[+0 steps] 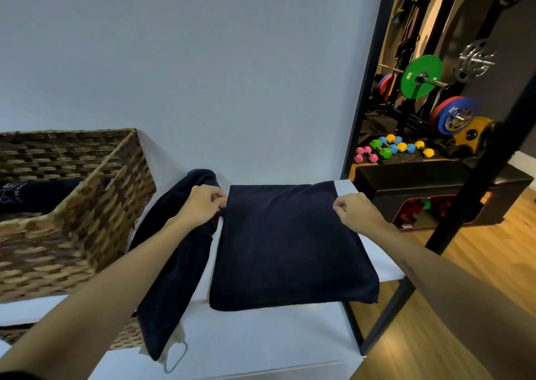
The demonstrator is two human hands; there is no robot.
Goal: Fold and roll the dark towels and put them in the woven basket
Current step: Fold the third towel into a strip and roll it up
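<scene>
Leftmost, I see the woven basket (72, 205) sitting on the white table (261, 342), with a dark towel (34, 194) already lying inside it (some pale lettering shows on the cloth, too blurred for me to read). Just right of the basket, a second dark towel (174, 278) lies in a long loose strip running toward the wall. My left hand (203, 205) crosses above that strip, its fingers curled and pinching the far left corner of the folded towel (290, 249), which lies flat in a rough square on the table's right part. My right hand (355, 210) pinches the far right corner of the same towel. Farther right, past a black frame, I see coloured dumbbells (391, 147) and weight plates (420, 76) on a wooden floor.
</scene>
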